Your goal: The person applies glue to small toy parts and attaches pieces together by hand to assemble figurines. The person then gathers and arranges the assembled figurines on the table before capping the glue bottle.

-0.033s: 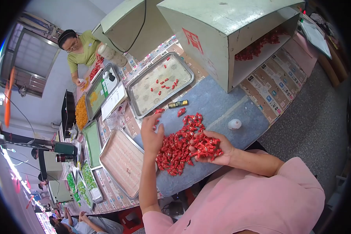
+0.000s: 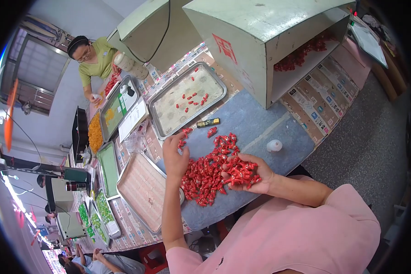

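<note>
Edging slightly leftward, left hand.

The pale wall has a window, and the floor is speckled grey.

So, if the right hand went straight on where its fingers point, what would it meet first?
The red pile, most likely; the right hand may pass above it, as depth is unclear.

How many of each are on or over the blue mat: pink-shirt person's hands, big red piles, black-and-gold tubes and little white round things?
Hands: 2 (left hand and right hand)
Big pile of red pieces: 1
Black-and-gold tube: 1
Little white round thing: 1
Total: 5
</note>
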Action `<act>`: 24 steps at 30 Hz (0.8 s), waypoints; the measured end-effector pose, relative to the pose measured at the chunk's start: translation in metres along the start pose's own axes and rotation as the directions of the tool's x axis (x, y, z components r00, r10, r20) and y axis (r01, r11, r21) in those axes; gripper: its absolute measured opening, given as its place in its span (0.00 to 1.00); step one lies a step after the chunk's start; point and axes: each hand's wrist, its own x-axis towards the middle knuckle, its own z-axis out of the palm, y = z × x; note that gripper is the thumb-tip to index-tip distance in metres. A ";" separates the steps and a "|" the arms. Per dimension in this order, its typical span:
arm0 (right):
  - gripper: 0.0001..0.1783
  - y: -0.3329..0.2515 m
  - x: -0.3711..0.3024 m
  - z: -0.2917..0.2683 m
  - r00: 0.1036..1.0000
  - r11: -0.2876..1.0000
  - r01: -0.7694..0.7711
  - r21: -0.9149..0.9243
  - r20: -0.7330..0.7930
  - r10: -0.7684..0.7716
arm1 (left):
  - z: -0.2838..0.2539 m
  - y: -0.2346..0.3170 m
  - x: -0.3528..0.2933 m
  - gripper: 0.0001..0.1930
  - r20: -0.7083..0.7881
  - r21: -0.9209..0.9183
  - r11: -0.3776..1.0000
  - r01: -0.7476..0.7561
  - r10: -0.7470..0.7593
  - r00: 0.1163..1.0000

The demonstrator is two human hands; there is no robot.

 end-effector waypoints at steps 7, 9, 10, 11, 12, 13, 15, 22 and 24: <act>0.16 -0.001 -0.004 0.006 0.999 0.999 0.024 -0.035 -0.032 -0.025 | 0.014 -0.023 0.019 0.28 0.128 0.274 0.962 -0.005 -0.032 0.991; 0.16 -0.002 -0.004 0.008 0.999 0.999 0.025 -0.035 -0.044 -0.026 | 0.017 -0.021 0.023 0.26 0.137 0.302 0.953 -0.002 -0.041 0.990; 0.16 -0.002 -0.004 0.008 0.998 0.999 0.024 -0.038 -0.053 -0.026 | 0.018 -0.020 0.025 0.25 0.147 0.327 0.945 -0.001 -0.050 0.988; 0.16 -0.002 -0.004 0.008 0.998 0.999 0.023 -0.042 -0.061 -0.025 | 0.018 -0.021 0.026 0.25 0.148 0.327 0.945 -0.003 -0.048 0.988; 0.16 -0.002 -0.004 0.007 0.998 0.999 0.023 -0.041 -0.060 -0.026 | 0.019 -0.022 0.027 0.23 0.155 0.300 0.954 -0.009 -0.040 0.987; 0.16 -0.002 -0.004 0.007 0.998 0.999 0.024 -0.043 -0.061 -0.026 | 0.020 -0.023 0.028 0.22 0.162 0.273 0.962 -0.014 -0.031 0.986; 0.16 -0.002 -0.004 0.007 0.998 0.999 0.024 -0.044 -0.060 -0.027 | 0.020 -0.025 0.027 0.21 0.152 0.250 0.968 -0.008 -0.031 0.988; 0.17 -0.003 0.000 0.002 0.998 0.997 0.039 -0.068 -0.052 -0.042 | 0.031 -0.024 0.024 0.19 0.075 0.392 0.918 -0.056 0.029 0.997; 0.18 -0.004 0.001 0.000 0.999 0.997 0.038 -0.074 -0.034 -0.041 | 0.031 -0.025 0.027 0.18 0.100 0.398 0.916 -0.059 0.021 0.995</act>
